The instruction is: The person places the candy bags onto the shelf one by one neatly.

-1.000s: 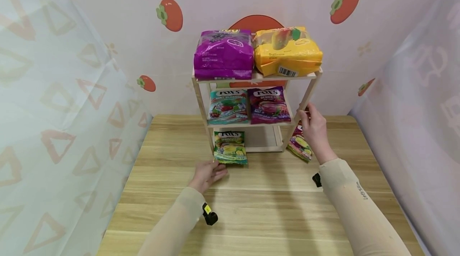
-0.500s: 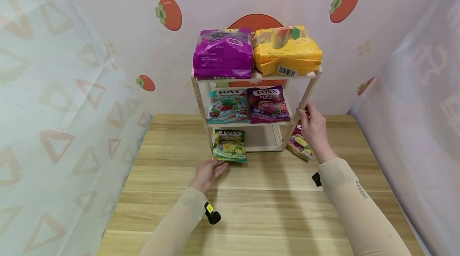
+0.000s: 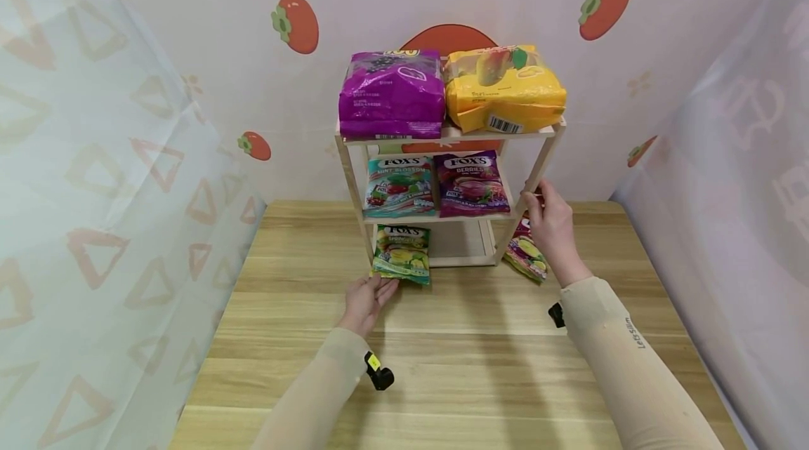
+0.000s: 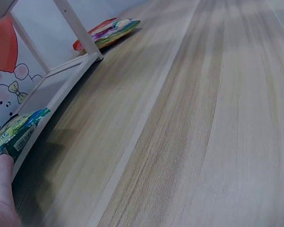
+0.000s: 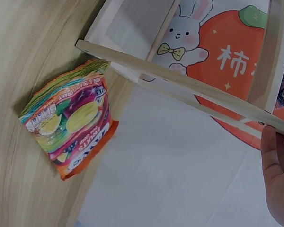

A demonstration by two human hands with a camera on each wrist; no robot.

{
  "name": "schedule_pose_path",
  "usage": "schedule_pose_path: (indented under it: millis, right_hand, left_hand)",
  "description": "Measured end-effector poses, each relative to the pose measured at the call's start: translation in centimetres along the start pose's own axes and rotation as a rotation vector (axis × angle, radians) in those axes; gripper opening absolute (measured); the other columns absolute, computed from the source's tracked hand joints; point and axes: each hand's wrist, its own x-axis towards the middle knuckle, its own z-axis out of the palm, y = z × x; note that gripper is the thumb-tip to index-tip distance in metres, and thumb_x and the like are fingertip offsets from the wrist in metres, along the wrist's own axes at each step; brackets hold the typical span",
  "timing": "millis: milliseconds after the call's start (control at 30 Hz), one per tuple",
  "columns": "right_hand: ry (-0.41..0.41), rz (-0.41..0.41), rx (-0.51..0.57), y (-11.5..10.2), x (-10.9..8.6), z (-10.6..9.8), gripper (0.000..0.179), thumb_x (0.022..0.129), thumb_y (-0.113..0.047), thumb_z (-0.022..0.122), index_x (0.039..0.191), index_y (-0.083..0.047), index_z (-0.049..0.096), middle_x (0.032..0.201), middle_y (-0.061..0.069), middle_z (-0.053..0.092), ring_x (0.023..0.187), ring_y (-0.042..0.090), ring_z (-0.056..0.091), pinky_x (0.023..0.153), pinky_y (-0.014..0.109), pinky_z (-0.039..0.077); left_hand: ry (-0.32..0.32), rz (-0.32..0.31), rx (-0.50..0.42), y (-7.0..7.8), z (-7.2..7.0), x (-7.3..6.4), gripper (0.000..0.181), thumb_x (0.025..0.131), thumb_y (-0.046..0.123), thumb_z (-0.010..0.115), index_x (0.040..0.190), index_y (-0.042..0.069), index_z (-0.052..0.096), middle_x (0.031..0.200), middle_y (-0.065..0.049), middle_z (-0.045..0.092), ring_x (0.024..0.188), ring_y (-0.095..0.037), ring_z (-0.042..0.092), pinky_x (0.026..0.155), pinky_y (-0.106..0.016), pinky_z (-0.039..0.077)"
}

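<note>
My left hand (image 3: 366, 301) touches the lower left edge of a green Fox's candy bag (image 3: 402, 253), its fingers extended beneath that edge. The bag leans at the left of the small wooden shelf's bottom level; the left wrist view shows a finger against the underside of the candy bag (image 4: 20, 135). My right hand (image 3: 551, 224) grips the right front post of the shelf (image 3: 537, 170), with thumb and fingers around the wood in the right wrist view. A teal candy bag (image 3: 401, 187) and a dark purple one (image 3: 472, 184) fill the middle level.
A large purple bag (image 3: 392, 95) and a yellow bag (image 3: 504, 90) sit on the top level. Beside the shelf's right foot, a pink and orange candy bag (image 5: 73, 118) lies on the wooden table (image 3: 455, 366). Printed cloth (image 3: 189, 29) encloses the back and sides.
The green candy bag has shifted slightly back toward the shelf, its lower edge higher in view. My left hand has followed it. My right hand stays on the post.
</note>
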Motion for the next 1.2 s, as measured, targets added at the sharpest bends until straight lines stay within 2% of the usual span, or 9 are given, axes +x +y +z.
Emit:
schedule_pose_path:
  millis: [300,500,667,800,967,1200]
  right_hand:
    - [0.004,-0.004,-0.007,0.1,0.0,0.1,0.030,0.110,-0.019,0.049,0.123,0.007,0.056,0.107,0.028,0.065,0.092,0.043,0.068,0.073,0.054,0.060]
    - [0.012,-0.007,-0.014,0.1,0.0,0.1,0.028,0.109,-0.018,0.050,0.121,0.007,0.057,0.106,0.028,0.065,0.090,0.042,0.067,0.071,0.052,0.058]
    - [0.001,0.001,0.003,0.0,0.0,0.1,0.029,0.109,-0.018,0.049,0.123,0.007,0.056,0.107,0.028,0.065,0.093,0.042,0.068,0.074,0.054,0.061]
    - [0.001,-0.007,0.004,0.0,0.0,0.1,0.030,0.109,-0.018,0.049,0.123,0.007,0.056,0.107,0.028,0.065,0.093,0.042,0.068,0.074,0.054,0.061]
    - [0.005,-0.015,-0.003,-0.1,-0.1,0.0,0.028,0.109,-0.018,0.050,0.122,0.007,0.057,0.105,0.028,0.065,0.091,0.042,0.068,0.072,0.054,0.060]
    - [-0.001,-0.007,-0.005,-0.1,-0.1,-0.1,0.030,0.109,-0.019,0.049,0.122,0.007,0.056,0.107,0.028,0.065,0.093,0.043,0.067,0.074,0.055,0.060]
  left_hand:
    - [0.020,0.028,-0.061,-0.5,0.4,0.5,0.044,0.112,0.010,0.038,0.149,-0.014,0.034,0.143,-0.036,0.049,0.133,-0.043,0.053,0.110,-0.040,0.049]
    - [0.027,0.028,-0.101,-0.2,0.8,0.3,0.044,0.112,0.008,0.039,0.148,-0.015,0.034,0.143,-0.036,0.048,0.134,-0.044,0.051,0.110,-0.040,0.049]
    - [0.026,0.041,-0.135,0.1,1.2,0.0,0.044,0.111,0.005,0.038,0.148,-0.017,0.031,0.145,-0.039,0.045,0.137,-0.046,0.048,0.111,-0.041,0.047]
    - [0.031,0.063,-0.143,0.1,1.5,-0.1,0.044,0.111,0.006,0.038,0.147,-0.018,0.031,0.145,-0.040,0.044,0.137,-0.047,0.048,0.112,-0.042,0.046]
    - [0.041,0.059,-0.167,0.1,1.7,0.1,0.041,0.111,0.006,0.039,0.146,-0.015,0.036,0.145,-0.037,0.047,0.136,-0.044,0.050,0.112,-0.041,0.046]
    - [0.038,0.064,-0.155,0.1,1.8,0.5,0.043,0.112,0.007,0.038,0.147,-0.016,0.035,0.144,-0.036,0.047,0.133,-0.041,0.054,0.112,-0.041,0.047]
